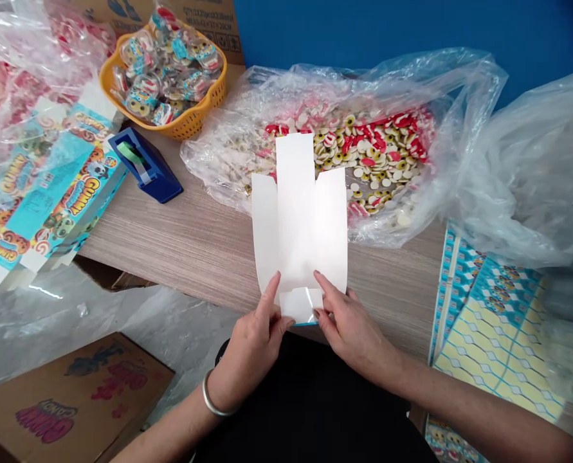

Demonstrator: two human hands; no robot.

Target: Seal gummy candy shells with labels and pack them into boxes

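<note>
Pinching the near end of a white card box blank (296, 218) in a narrow grip, the left hand (250, 350) and right hand (351, 328) steady it near the front edge of the wood-grain worktop (180, 257), its flaps reaching over a clear plastic bag (218, 161) of round red-and-cream gummy sweets (377, 154).

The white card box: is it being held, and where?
Yes: the left hand and right hand grip the white card box by its near end.

"GUMMY" stands in bold letters on the printed box blanks (59, 186) at nine o'clock and the cardboard carton (47, 418) at seven o'clock.
</note>
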